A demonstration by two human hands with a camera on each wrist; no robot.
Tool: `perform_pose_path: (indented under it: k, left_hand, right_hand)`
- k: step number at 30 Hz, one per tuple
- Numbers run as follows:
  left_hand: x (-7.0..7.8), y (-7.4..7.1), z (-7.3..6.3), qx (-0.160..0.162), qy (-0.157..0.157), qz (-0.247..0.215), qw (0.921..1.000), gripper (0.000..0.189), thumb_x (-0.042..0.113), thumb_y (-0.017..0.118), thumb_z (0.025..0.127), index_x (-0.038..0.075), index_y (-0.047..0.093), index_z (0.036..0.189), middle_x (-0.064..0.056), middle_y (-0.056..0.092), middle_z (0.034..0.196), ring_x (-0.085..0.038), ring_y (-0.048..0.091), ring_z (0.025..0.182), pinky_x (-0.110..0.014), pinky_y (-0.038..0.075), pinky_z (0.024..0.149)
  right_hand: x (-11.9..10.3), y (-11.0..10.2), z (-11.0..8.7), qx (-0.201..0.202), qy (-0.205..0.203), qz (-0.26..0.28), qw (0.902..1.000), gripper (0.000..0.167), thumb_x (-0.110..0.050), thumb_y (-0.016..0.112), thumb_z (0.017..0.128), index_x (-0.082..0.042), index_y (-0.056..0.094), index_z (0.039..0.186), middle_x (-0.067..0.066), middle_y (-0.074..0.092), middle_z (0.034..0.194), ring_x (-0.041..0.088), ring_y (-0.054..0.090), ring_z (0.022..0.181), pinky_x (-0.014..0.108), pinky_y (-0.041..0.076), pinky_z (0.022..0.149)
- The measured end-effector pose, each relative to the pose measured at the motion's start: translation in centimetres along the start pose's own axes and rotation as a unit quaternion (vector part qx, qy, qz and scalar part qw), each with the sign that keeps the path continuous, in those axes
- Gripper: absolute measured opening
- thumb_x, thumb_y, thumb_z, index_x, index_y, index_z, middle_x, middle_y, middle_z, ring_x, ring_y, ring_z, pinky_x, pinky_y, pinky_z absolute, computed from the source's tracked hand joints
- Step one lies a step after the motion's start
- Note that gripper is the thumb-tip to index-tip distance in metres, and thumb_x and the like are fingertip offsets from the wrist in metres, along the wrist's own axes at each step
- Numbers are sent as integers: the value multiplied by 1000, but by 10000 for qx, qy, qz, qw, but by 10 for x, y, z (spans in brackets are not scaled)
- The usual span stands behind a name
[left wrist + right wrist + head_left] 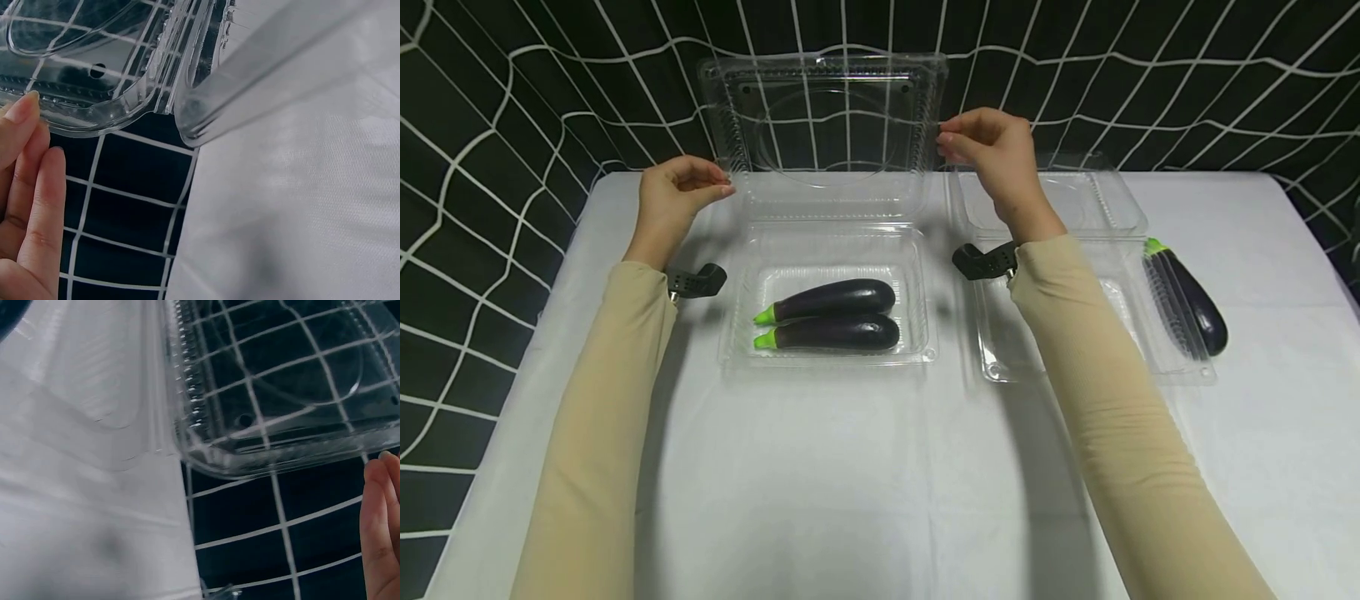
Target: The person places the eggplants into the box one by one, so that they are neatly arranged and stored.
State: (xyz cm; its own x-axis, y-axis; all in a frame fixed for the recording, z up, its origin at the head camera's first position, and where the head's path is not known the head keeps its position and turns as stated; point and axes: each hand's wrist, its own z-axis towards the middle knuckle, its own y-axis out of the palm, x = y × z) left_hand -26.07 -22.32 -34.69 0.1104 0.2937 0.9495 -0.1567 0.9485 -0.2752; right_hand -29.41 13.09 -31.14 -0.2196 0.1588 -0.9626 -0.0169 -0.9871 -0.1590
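A clear plastic clamshell box [831, 360] lies open on the table, its lid [831, 125] standing up at the back. Two small dark eggplants [835, 315] with green stem ends lie side by side in its base. At the lid's left edge, my left hand [676, 204] pinches the rim between thumb and fingers; the thumb tip overlaps the rim in the left wrist view. My right hand [996, 150] pinches the opposite edge, higher up, with fingertips right at the rim in the right wrist view.
A second clear clamshell box [1000, 371] lies open on the right, partly hidden by my right sleeve. Another eggplant [1198, 304] lies at its right side, partly seen through the plastic. White netting [1075, 58] over dark cloth rises behind the white-covered table [820, 483].
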Motion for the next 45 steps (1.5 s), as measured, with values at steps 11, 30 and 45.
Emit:
perform_pose_path:
  k: [11, 30, 45]
  left_hand:
    - [-1, 0, 0, 84, 75, 92, 9999, 11, 3, 74, 79, 7, 70, 88, 3, 66, 84, -10, 62, 81, -20, 50, 77]
    - [3, -4, 0, -68, -113, -105, 9999, 13, 14, 70, 85, 5, 69, 95, 0, 66, 89, -11, 64, 83, -22, 52, 81]
    - [35, -7, 11, 1, 3, -69, 10000, 9, 7, 72, 83, 10, 69, 92, 2, 64, 91, -12, 60, 87, -26, 50, 84]
  right_hand:
    - [-5, 5, 2, 90, -133, -109, 9998, 10, -2, 67, 86, 1, 69, 95, 3, 66, 87, 14, 64, 78, 26, 53, 80]
    - [-2, 10, 3, -19, -99, -221, 9997, 5, 2, 65, 86, -2, 66, 89, 2, 65, 85, 13, 63, 79, 24, 53, 78]
    - [1, 2, -3, -189, -340, 212, 9990, 10, 7, 65, 84, -2, 67, 86, 5, 65, 84, 13, 64, 77, 24, 53, 77]
